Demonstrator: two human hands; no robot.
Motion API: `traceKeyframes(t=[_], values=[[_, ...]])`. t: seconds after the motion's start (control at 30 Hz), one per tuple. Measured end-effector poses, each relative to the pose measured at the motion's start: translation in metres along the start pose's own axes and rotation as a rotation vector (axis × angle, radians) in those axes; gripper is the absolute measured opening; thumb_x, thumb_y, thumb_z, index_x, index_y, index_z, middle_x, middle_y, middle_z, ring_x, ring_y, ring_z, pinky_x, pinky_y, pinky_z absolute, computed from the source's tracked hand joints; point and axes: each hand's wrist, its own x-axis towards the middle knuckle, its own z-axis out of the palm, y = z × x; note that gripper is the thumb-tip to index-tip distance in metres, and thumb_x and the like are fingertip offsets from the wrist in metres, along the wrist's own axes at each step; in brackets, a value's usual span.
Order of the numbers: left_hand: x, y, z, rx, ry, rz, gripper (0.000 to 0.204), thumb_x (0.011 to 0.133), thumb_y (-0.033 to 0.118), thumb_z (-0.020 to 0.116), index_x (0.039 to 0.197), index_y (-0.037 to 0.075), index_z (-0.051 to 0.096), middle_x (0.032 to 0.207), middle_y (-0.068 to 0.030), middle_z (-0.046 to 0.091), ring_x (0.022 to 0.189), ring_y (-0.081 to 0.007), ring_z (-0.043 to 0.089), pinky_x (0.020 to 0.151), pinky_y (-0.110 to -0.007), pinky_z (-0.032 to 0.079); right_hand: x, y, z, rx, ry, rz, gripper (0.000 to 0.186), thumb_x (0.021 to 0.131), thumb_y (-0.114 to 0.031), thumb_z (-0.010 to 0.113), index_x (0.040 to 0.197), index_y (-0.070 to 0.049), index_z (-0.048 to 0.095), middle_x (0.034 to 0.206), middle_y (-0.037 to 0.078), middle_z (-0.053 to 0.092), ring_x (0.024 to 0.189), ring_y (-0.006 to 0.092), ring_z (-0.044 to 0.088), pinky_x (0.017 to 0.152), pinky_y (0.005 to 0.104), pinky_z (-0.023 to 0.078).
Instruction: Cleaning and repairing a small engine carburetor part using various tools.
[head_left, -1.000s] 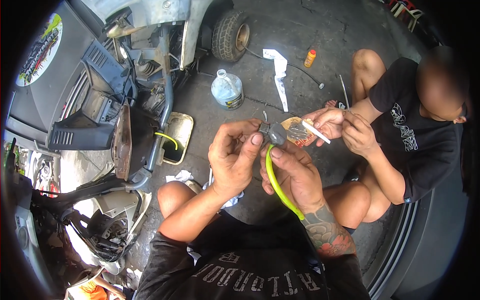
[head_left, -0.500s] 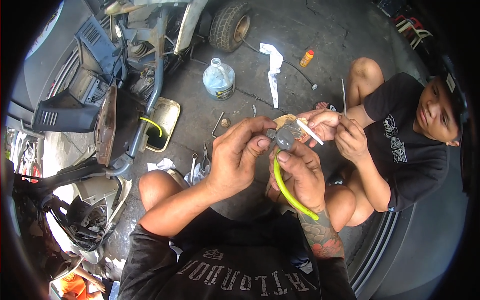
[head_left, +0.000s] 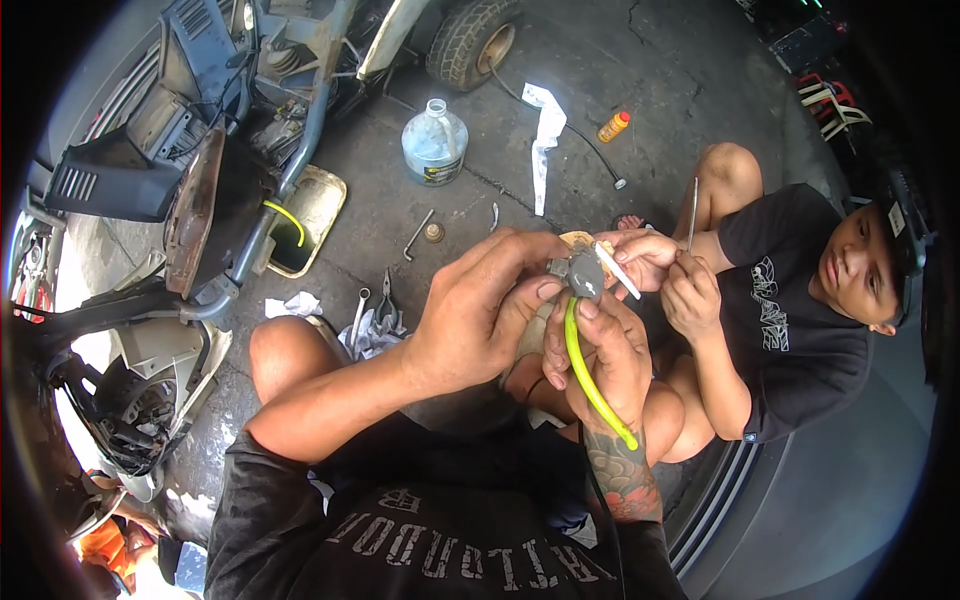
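Observation:
A small grey rounded part (head_left: 584, 278), possibly a fuel valve, is held up in front of my chest. My left hand (head_left: 485, 315) pinches the small squarish fitting at its left side between thumb and index finger. From below, my right hand (head_left: 618, 365) grips the part, its fingers curled underneath and partly hidden. A short yellow-green hose (head_left: 592, 390) hangs from the part across the right palm, its lower end loose by my wrist. Just beyond, a co-worker's hands (head_left: 665, 270) hold a thin metal rod (head_left: 694, 212) and a white stick (head_left: 617, 270).
At left stands a partly stripped vehicle frame (head_left: 318, 110) above a tray (head_left: 325, 215) of dark liquid. A large clear jug (head_left: 434, 150), an orange bottle (head_left: 613, 127), a hex key (head_left: 419, 236), a wrench (head_left: 358, 318) and pliers (head_left: 388, 297) lie or stand on the floor. The co-worker sits close at right.
The whole view has shifted slightly. Both hands keep their hold on the grey part, which has turned a little, and the hose now hangs somewhat steeper.

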Motion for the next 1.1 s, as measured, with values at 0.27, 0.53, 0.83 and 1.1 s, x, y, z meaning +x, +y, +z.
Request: traceKeyframes(t=[0.27,0.53,0.83,1.1], values=[[0.004,-0.003,0.000,0.031,-0.018,0.131,0.028,0.084,0.008,0.066,0.109,-0.003,0.058,0.098,-0.0134,0.062,0.076,-0.0175,0.062,0.066,-0.029,0.051,-0.001,-0.002,-0.002,0.002,0.054,-0.112,0.022,0.090,-0.016,0.053,0.089,0.005,0.053,0.066,0.008,0.050,0.048,0.0104,0.042,0.041,0.0225,0.036],[0.005,-0.014,-0.001,0.335,-0.001,0.378,0.031,0.081,0.022,0.069,0.097,-0.002,0.058,0.087,-0.0131,0.058,0.068,-0.0260,0.060,0.056,-0.034,0.048,-0.003,-0.002,-0.009,0.107,0.039,0.009,0.024,0.087,-0.019,0.051,0.083,0.005,0.052,0.063,0.007,0.046,0.046,0.0098,0.038,0.038,0.0229,0.033],[0.009,-0.018,-0.009,0.450,-0.069,0.492,0.036,0.083,0.037,0.063,0.077,0.003,0.051,0.071,-0.0085,0.046,0.057,-0.0229,0.050,0.048,-0.033,0.043,-0.004,0.000,-0.007,0.110,0.022,0.057,0.021,0.085,-0.015,0.051,0.087,0.006,0.051,0.062,0.006,0.045,0.047,0.0096,0.037,0.038,0.0225,0.033],[0.008,-0.022,-0.011,0.401,-0.110,0.507,0.038,0.086,0.040,0.057,0.079,0.003,0.054,0.073,-0.0084,0.050,0.058,-0.0229,0.053,0.050,-0.033,0.045,-0.007,-0.004,-0.006,0.029,0.009,0.051,0.023,0.086,-0.012,0.051,0.093,0.010,0.054,0.064,0.007,0.050,0.044,0.0093,0.039,0.040,0.0225,0.034]])
